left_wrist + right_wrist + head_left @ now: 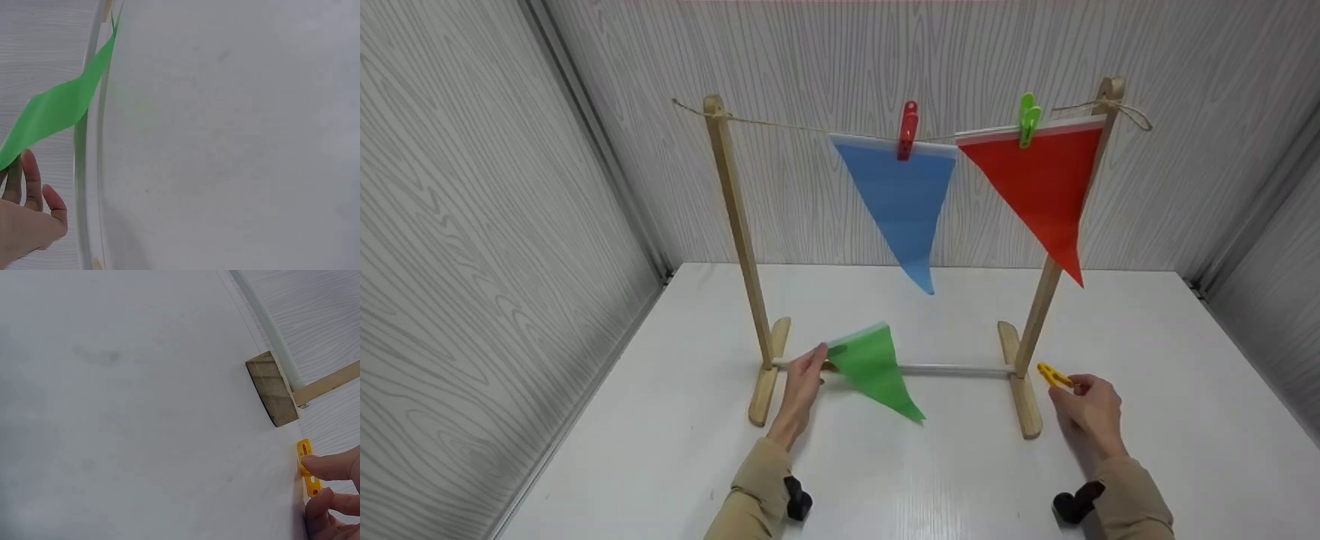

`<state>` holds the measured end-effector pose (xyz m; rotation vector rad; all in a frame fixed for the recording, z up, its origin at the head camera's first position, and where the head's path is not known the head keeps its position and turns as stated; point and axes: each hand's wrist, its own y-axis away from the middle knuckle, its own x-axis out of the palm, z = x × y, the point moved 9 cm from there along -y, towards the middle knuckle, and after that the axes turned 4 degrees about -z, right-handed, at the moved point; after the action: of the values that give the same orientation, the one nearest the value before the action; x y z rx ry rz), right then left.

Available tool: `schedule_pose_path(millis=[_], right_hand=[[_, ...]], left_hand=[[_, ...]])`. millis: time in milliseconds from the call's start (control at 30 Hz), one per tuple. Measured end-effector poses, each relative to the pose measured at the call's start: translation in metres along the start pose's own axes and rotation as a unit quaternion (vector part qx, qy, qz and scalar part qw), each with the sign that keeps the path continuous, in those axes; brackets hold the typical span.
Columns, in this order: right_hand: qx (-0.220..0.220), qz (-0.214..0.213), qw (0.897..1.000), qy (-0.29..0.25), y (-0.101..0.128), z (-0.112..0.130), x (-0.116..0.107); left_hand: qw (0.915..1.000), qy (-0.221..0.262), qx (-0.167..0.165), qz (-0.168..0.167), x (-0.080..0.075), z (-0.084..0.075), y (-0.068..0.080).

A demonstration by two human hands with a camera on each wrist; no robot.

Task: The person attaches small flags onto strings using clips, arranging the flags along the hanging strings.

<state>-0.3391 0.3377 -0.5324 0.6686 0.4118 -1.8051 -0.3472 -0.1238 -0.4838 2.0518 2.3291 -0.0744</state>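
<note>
Pennants [900,202] overhead: head view only.

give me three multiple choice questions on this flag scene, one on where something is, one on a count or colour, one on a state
1. Where is the green flag?
A. clipped on the string
B. low by the rack's bottom rail, in the left hand
C. under the red flag

2. How many flags hang from the string?
A. one
B. two
C. three

3. What is the right hand doing?
A. resting flat, holding nothing
B. pulling the string
C. pinching a yellow clothespin

Answers:
1 B, the left hand holds it by its corner beside the bottom rail.
2 B, only the blue flag and the red flag hang there.
3 C, its fingers pinch the yellow clothespin.
</note>
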Motion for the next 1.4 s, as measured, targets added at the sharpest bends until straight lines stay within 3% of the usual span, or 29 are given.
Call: schedule_pose_path(millis=[167, 533, 933, 1133, 1400], right_hand=[[-0.001, -0.008, 1.000, 0.010, -0.001, 0.001, 0.000], [0.001, -0.020, 1.000, -0.022, 0.005, 0.002, -0.002], [0.008, -0.020, 0.991, -0.134, 0.018, 0.006, -0.006], [0.015, -0.041, 0.974, -0.221, 0.023, 0.007, -0.012], [0.033, -0.072, 0.929, -0.362, 0.028, 0.010, -0.012]], left_hand=[[0.9983, -0.003, 0.035, -0.047, -0.006, -0.010, 0.004], [0.9879, 0.045, 0.059, -0.136, -0.024, 0.001, -0.004], [0.9821, 0.099, 0.050, -0.152, -0.031, -0.008, -0.003], [0.9808, 0.121, 0.030, -0.150, -0.031, -0.010, -0.003], [0.9766, 0.147, 0.019, -0.155, -0.034, -0.018, 0.002]])
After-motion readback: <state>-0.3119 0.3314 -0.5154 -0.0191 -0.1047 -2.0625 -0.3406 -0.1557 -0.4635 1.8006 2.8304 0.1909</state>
